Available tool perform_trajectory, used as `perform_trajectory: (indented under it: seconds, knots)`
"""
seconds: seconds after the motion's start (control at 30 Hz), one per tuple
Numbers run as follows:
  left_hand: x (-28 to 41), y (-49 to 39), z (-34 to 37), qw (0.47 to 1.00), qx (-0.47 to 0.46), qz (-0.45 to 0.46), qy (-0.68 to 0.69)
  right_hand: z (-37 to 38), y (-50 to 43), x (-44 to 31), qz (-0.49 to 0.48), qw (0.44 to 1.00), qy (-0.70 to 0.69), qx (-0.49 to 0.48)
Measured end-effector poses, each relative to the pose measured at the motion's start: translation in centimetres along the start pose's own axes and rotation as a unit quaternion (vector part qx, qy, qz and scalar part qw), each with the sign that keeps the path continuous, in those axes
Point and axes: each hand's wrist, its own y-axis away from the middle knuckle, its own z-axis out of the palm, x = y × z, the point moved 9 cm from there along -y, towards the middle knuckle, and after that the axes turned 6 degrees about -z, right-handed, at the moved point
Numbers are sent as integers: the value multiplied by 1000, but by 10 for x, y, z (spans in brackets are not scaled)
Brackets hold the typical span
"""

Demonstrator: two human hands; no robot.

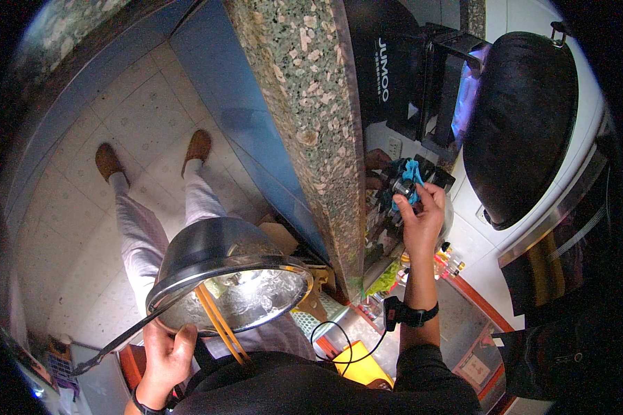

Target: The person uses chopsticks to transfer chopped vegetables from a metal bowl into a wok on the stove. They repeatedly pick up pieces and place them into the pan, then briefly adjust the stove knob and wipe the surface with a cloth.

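My left hand [168, 350], at the lower left, grips the rim of a large metal bowl [213, 241]. The bowl is tilted on its side, its shiny inside towards me, with a pair of chopsticks [220, 321] leaning out over the rim. A long dark handle or utensil [130, 327] reaches from the rim to the lower left. My right hand [423, 210], beyond the counter edge, pinches a small dark, partly clear object [403, 185] beside a bright blue cloth or bag [411, 168]. What that object is, I cannot tell.
A speckled stone counter edge [311, 124] runs between my hands, above blue cabinet panels [239, 104]. A large black pan or lid [524, 124] hangs at the right. Bottles [449, 262] stand near my right forearm. A yellow packet [363, 363] and a loose black cable [350, 342] are near my body.
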Motion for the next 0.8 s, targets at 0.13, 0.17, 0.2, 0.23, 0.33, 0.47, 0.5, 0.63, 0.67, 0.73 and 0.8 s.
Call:
perform_trajectory:
  seconds: [0.13, 0.17, 0.2, 0.23, 0.33, 0.47, 0.5, 0.63, 0.67, 0.73, 0.8]
  knots:
    - [7, 0, 0, 1000, 0, 27, -9, -2, -1, -7, -23, 1000, 16, 4]
    - [6, 0, -1, 1000, 1, 21, -8, -2, -1, -6, -16, 1000, 12, 2]
    - [5, -1, -1, 1000, 1, 14, -8, -1, 0, -4, 0, 1000, 0, -2]
    - [4, -1, -1, 1000, 2, 8, -7, -1, 0, -5, -9, 1000, 8, -2]
    - [3, 0, -1, 1000, 0, 5, -5, -2, -1, -5, -11, 1000, 10, -5]
    - [2, 1, -2, 1000, 0, 12, 4, -3, -3, -12, -57, 998, 36, 1]
    - [1, 0, -3, 1000, 4, 11, -4, -3, -4, -16, -80, 996, 45, 5]
    - [-1, 1, -4, 1000, 9, 0, -2, -2, -3, -9, -44, 998, 41, 7]
    - [0, 1, -4, 1000, 11, 9, -7, -3, -3, -4, -18, 999, 34, 17]
    - [4, 2, -4, 999, 13, 27, -18, -5, -1, 4, 19, 999, 29, 29]
    - [0, 3, -3, 1000, 12, -6, -10, -7, 0, 10, 38, 998, 26, 33]
